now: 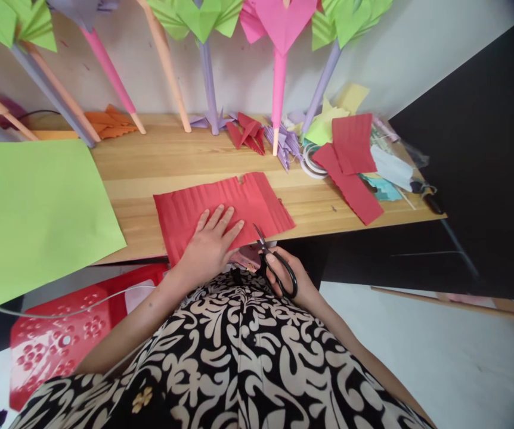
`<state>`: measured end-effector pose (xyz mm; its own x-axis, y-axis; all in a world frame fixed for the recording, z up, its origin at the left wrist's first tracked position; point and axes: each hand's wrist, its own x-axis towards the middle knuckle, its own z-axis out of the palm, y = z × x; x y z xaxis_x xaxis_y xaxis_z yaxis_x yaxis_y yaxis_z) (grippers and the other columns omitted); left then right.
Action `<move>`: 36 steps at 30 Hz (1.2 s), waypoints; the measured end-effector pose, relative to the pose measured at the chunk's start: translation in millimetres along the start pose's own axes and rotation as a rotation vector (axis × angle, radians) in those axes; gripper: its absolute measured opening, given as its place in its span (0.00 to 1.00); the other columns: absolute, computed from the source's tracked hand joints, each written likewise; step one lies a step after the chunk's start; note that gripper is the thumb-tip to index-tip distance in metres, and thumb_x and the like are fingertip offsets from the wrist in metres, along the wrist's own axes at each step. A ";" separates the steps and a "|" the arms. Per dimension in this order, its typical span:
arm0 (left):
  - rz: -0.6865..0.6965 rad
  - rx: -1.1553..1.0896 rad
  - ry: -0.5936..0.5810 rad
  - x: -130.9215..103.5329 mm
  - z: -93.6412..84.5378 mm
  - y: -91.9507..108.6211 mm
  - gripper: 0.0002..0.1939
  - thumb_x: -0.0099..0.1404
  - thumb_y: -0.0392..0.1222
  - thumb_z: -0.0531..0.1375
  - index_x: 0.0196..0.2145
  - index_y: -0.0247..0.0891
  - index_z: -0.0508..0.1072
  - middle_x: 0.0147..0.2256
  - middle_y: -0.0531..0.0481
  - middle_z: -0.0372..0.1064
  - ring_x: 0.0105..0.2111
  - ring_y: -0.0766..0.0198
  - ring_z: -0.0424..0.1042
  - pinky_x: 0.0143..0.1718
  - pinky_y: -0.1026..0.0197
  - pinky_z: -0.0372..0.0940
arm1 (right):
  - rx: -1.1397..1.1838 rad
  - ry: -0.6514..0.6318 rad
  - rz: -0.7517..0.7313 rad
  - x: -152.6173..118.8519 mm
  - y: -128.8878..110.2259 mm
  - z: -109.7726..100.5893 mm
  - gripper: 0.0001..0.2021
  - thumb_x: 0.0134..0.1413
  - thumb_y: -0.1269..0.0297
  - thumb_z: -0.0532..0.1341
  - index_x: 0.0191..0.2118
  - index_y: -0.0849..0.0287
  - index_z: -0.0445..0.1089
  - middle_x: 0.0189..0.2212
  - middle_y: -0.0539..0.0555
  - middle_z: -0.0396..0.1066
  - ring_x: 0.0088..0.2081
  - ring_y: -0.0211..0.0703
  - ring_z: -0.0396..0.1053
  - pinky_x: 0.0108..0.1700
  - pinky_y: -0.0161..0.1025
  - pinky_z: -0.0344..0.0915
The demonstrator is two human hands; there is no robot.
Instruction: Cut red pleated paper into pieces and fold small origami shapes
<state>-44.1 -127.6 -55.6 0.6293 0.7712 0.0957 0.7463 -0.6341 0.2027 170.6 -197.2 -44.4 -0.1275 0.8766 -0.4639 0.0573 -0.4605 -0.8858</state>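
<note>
A creased sheet of red paper (221,196) lies at the front edge of the wooden table, with fold lines across it and a small notch in its far edge. My left hand (210,241) rests flat on this sheet, fingers stretched out. Just right of it, my right hand (290,274) grips a pair of scissors (279,275) by the black handles. Their blades point up and left over the near edge of the red paper; whether they touch it I cannot tell.
Paper flowers on rolled stems, such as a pink one (279,77), lean along the wall. Green paper (37,214) covers the table's left. Red scraps (353,143), white tape rolls (313,162) and folded purple paper (286,146) lie right. A red plastic stool (60,333) stands below.
</note>
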 end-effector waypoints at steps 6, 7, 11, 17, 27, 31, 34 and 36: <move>0.067 -0.014 -0.021 -6.0 -6.4 -7.2 0.28 0.70 0.39 0.56 0.66 0.33 0.63 0.70 0.32 0.50 0.70 0.41 0.49 0.69 0.37 0.48 | 0.081 0.002 0.011 -1.0 -0.3 0.6 0.21 0.59 0.41 0.60 0.34 0.56 0.62 0.18 0.40 0.58 0.12 0.26 0.49 0.14 0.28 0.43; 0.067 -0.011 -0.019 -6.6 -6.6 -6.3 0.28 0.70 0.38 0.55 0.66 0.34 0.64 0.70 0.33 0.51 0.70 0.41 0.50 0.69 0.37 0.48 | 0.091 -0.005 0.020 -1.3 -0.2 0.3 0.21 0.58 0.41 0.61 0.35 0.56 0.62 0.18 0.40 0.58 0.13 0.26 0.50 0.14 0.28 0.44; 0.068 0.005 0.009 -9.8 -3.4 1.5 0.27 0.70 0.35 0.53 0.66 0.35 0.65 0.69 0.34 0.53 0.70 0.42 0.52 0.68 0.37 0.49 | 0.139 -0.053 0.027 -3.9 1.5 -0.4 0.23 0.54 0.39 0.64 0.36 0.55 0.62 0.19 0.39 0.57 0.15 0.27 0.51 0.22 0.32 0.66; 0.051 0.005 0.043 -14.9 1.8 13.8 0.27 0.70 0.36 0.53 0.66 0.35 0.65 0.69 0.34 0.53 0.69 0.42 0.53 0.68 0.35 0.49 | 0.190 -0.076 -0.001 -6.4 4.7 -2.7 0.21 0.52 0.43 0.67 0.37 0.56 0.65 0.22 0.41 0.61 0.20 0.29 0.55 0.35 0.38 0.74; 0.074 0.031 0.075 -20.1 8.4 15.8 0.26 0.71 0.35 0.53 0.65 0.35 0.66 0.68 0.34 0.56 0.69 0.42 0.55 0.68 0.34 0.49 | 0.212 -0.087 -0.006 -9.1 7.8 -13.9 0.21 0.52 0.46 0.68 0.43 0.58 0.72 0.35 0.55 0.73 0.32 0.40 0.67 0.19 0.28 0.64; 0.082 0.027 0.076 -20.5 12.2 14.9 0.26 0.71 0.36 0.53 0.65 0.36 0.66 0.67 0.35 0.57 0.68 0.41 0.56 0.68 0.34 0.50 | 0.168 -0.109 -0.021 -8.6 5.6 -15.2 0.20 0.53 0.45 0.67 0.40 0.58 0.72 0.36 0.56 0.73 0.36 0.42 0.68 0.21 0.30 0.68; 0.092 0.022 0.075 -20.1 12.2 16.1 0.25 0.72 0.37 0.53 0.65 0.36 0.66 0.67 0.35 0.57 0.68 0.40 0.56 0.68 0.34 0.49 | 0.133 -0.069 -0.021 -5.7 3.2 -13.3 0.20 0.53 0.44 0.67 0.37 0.58 0.72 0.30 0.53 0.70 0.30 0.39 0.66 0.19 0.29 0.65; 0.098 0.015 0.068 -20.0 11.0 17.6 0.26 0.71 0.38 0.53 0.65 0.36 0.66 0.67 0.36 0.57 0.68 0.41 0.56 0.68 0.34 0.49 | 0.136 -0.051 -0.030 -3.0 2.5 -11.0 0.20 0.54 0.44 0.66 0.35 0.58 0.71 0.28 0.52 0.68 0.26 0.37 0.63 0.18 0.29 0.63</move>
<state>-41.2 -154.8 -64.7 0.6837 0.7072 0.1799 0.6853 -0.7070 0.1745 182.0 -199.4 -45.4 -0.1778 0.8837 -0.4330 -0.0819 -0.4518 -0.8883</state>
